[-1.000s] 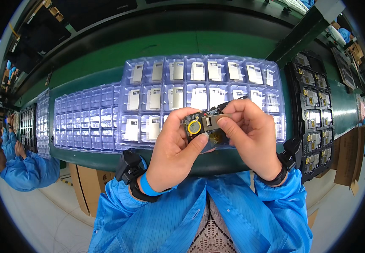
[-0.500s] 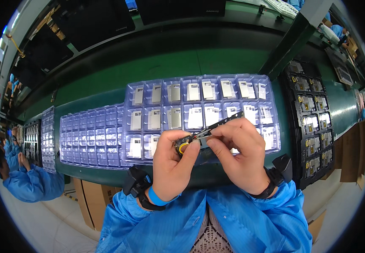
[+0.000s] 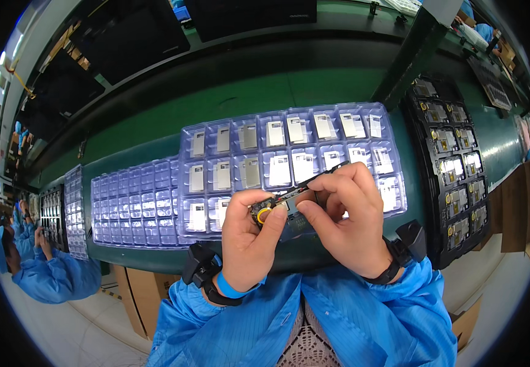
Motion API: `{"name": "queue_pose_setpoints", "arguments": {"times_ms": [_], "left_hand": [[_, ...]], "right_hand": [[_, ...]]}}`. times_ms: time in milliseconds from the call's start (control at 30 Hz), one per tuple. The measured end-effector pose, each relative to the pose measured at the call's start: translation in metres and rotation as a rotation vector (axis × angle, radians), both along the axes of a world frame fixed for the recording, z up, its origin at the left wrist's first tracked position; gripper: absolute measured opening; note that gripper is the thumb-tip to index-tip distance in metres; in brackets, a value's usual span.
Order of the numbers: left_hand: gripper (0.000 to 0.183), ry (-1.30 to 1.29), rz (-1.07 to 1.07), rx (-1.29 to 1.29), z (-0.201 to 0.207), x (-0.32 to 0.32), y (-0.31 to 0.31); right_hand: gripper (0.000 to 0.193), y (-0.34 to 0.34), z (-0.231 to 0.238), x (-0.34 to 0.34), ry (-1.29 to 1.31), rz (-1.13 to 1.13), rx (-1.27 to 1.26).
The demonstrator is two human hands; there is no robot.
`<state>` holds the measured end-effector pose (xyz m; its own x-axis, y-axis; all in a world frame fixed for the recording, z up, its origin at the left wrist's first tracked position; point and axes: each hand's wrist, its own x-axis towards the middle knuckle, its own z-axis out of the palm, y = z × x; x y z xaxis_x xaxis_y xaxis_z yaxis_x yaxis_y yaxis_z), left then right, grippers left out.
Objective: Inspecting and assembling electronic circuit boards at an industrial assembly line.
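Between my hands is a dark electronic module (image 3: 294, 227), circuit-board-like, with a round yellow ring at its left end and a narrow black strip along its far edge. My left hand (image 3: 251, 241) is closed, pinching the left end with the thumb beside the ring. On the other side, my right hand (image 3: 358, 229) is closed with thumb and index finger on the far strip and right part; its other fingers curl under. Just beyond stands a clear plastic tray (image 3: 183, 183) whose compartments hold thin silvery plates (image 3: 279, 170). The fingers hide part of the module.
An adjoining clear tray (image 3: 136, 211) with many small compartments lies on the left. At right is a black tray (image 3: 431, 183) of similar modules with yellow rings. A green post (image 3: 408, 67) rises behind it. Dark monitors (image 3: 133, 37) line the back. Another person in blue (image 3: 57, 275) sits at far left.
The module has tilted, so more of its flat dark face shows below the strip. My right fingers have shifted slightly along it; the left hand keeps its pinch.
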<state>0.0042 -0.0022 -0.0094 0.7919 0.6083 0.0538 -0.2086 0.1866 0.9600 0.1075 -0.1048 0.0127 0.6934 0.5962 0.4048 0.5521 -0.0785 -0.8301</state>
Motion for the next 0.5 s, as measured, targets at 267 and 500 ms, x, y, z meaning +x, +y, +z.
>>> {"name": "queue_pose_setpoints", "arguments": {"times_ms": [267, 500], "left_hand": [[0.023, 0.035, -0.019, 0.002, 0.003, 0.0, 0.002], [0.026, 0.067, -0.067, 0.043, 0.0, -0.001, 0.004]], "right_hand": [[0.024, -0.006, 0.008, 0.009, -0.135, 0.056, -0.142], [0.018, -0.005, 0.017, 0.016, -0.117, 0.165, -0.293]]}}
